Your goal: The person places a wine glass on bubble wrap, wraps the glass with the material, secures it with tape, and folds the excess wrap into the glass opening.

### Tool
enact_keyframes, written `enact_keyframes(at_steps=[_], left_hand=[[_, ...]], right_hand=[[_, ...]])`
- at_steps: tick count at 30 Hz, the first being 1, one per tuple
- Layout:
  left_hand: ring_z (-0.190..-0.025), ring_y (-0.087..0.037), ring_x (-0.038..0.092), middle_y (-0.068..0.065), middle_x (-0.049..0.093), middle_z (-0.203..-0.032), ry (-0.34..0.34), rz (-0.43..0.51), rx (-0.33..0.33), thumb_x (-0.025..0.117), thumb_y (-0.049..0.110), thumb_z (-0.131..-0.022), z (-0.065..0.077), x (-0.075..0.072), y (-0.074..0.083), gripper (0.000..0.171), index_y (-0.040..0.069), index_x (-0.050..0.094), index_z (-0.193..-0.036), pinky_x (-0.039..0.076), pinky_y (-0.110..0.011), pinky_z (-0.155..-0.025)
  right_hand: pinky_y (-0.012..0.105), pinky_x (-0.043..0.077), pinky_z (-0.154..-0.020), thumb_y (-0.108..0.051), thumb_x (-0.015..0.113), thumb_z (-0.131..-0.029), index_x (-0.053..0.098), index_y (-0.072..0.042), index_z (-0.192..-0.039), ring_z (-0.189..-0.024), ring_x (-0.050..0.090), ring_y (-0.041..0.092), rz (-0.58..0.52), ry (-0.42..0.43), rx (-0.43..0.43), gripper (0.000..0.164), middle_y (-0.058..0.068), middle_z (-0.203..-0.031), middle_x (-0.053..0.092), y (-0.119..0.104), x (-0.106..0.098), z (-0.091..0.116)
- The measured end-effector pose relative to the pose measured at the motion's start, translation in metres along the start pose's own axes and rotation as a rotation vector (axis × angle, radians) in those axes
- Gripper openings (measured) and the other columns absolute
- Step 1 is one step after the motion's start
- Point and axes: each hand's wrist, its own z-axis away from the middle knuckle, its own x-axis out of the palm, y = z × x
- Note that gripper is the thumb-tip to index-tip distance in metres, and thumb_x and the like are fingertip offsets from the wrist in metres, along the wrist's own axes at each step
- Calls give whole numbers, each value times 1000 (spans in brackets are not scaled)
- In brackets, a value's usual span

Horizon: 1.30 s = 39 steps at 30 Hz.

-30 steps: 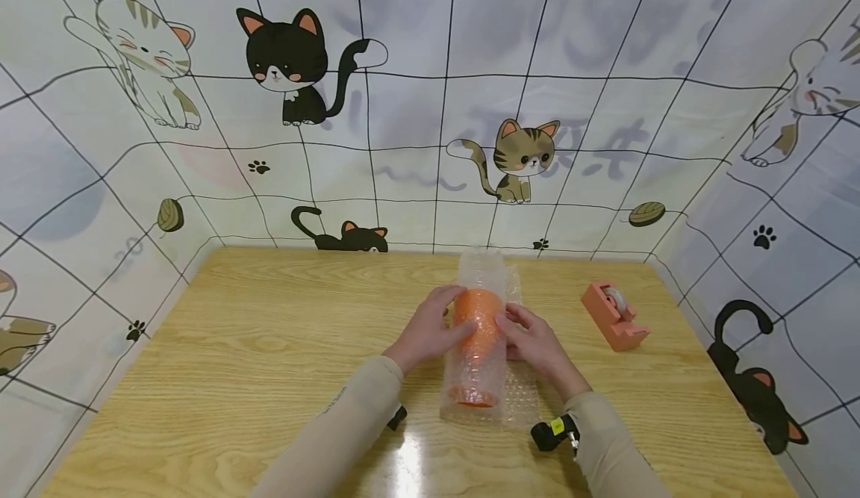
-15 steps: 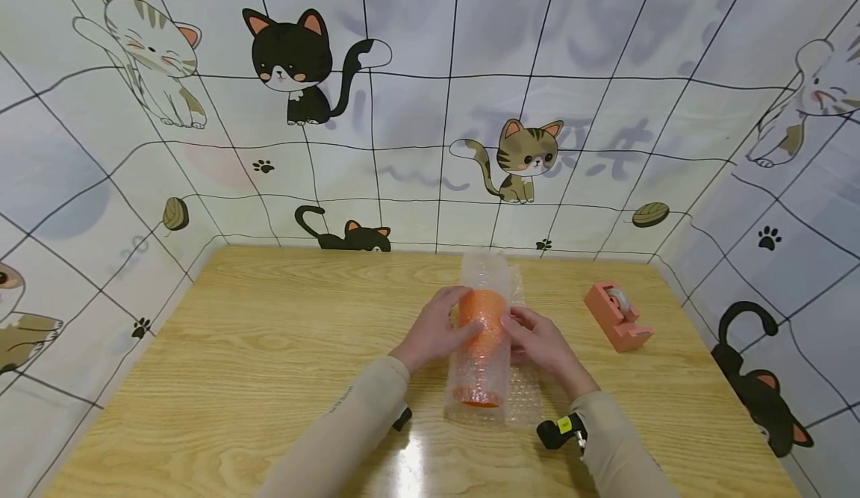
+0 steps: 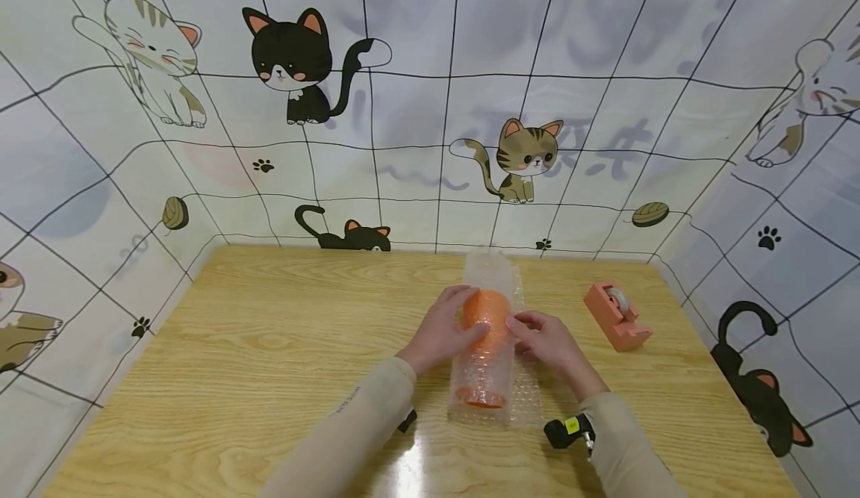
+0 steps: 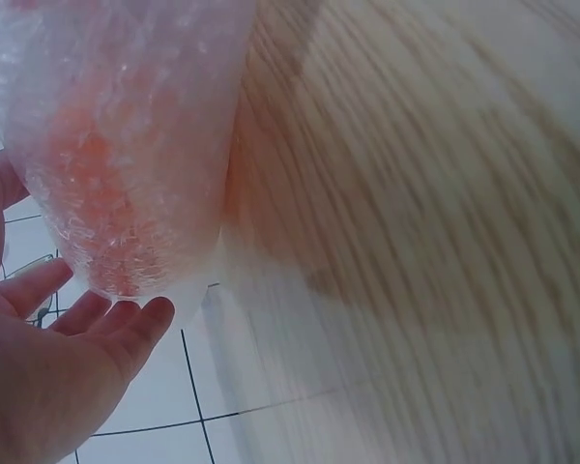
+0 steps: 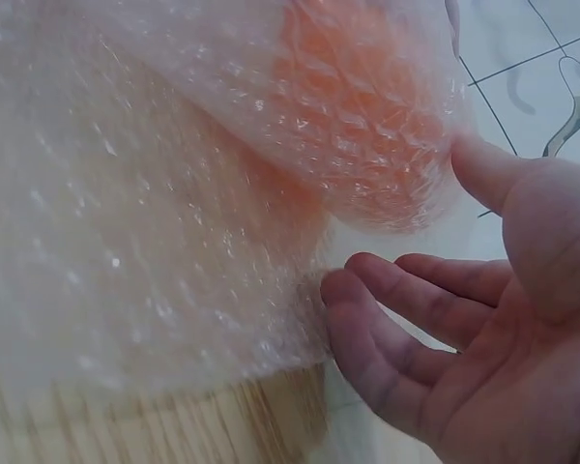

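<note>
On the table lies an orange cylindrical object (image 3: 485,311) rolled in bubble wrap (image 3: 485,378); its exact kind is hidden by the wrap. My left hand (image 3: 445,334) holds the roll from the left, thumb over the top and fingers around its far side. In the left wrist view, the fingertips (image 4: 157,311) touch the wrapped roll. My right hand (image 3: 547,341) is at the roll's right side, its thumb touching the wrap. The right wrist view shows its other fingers (image 5: 406,290) loosely bent beside a flat flap of bubble wrap (image 5: 126,251), not gripping the roll.
A pink tape dispenser (image 3: 614,317) with a roll of tape stands to the right on the wooden table (image 3: 282,334). A cat-patterned cloth (image 3: 403,110) rises behind the table and along both sides. A black wrist camera (image 3: 566,431) sits beneath the right sleeve.
The wrapped roll has shifted slightly to the right, with both hands moving along with it. The right hand's fingers have drawn back a little. The tape dispenser stays in place.
</note>
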Motion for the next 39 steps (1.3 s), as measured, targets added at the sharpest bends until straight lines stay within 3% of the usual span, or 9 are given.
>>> enact_keyframes(at_steps=[7, 13, 28, 39], left_hand=[[-142, -28, 47, -7, 42, -157, -5, -14, -11, 73, 35, -97, -2, 5, 3, 64, 13, 50, -152, 42, -46, -116], [-142, -27, 47, -5, 41, -158, -11, -23, -17, 72, 36, -97, -2, 8, 6, 65, 14, 49, -153, 43, -45, -115], [-143, -27, 44, -8, 42, -157, 7, -35, 37, 73, 33, -96, -4, 13, 10, 66, 11, 49, -153, 41, -44, -116], [-143, -26, 43, -5, 41, -158, 19, -57, 37, 73, 37, -96, -5, 20, 14, 65, 16, 50, -153, 44, -44, -114]], right_hand=[[40, 57, -85, -45, 62, -103, 61, 2, -136, -92, 70, 26, 58, 26, -40, 58, 20, -121, 66, 0, -4, 5], [36, 58, -78, -44, 63, -102, 61, 3, -135, -89, 70, 24, 74, 42, -69, 57, 19, -117, 68, 2, -6, 5], [33, 61, -77, -36, 68, -101, 57, 4, -139, -93, 67, 24, -10, 74, -56, 56, 21, -121, 64, 8, -9, 5], [31, 61, -79, -26, 64, -103, 57, 4, -139, -101, 66, 26, -33, 87, -87, 47, 20, -122, 63, 11, -11, 4]])
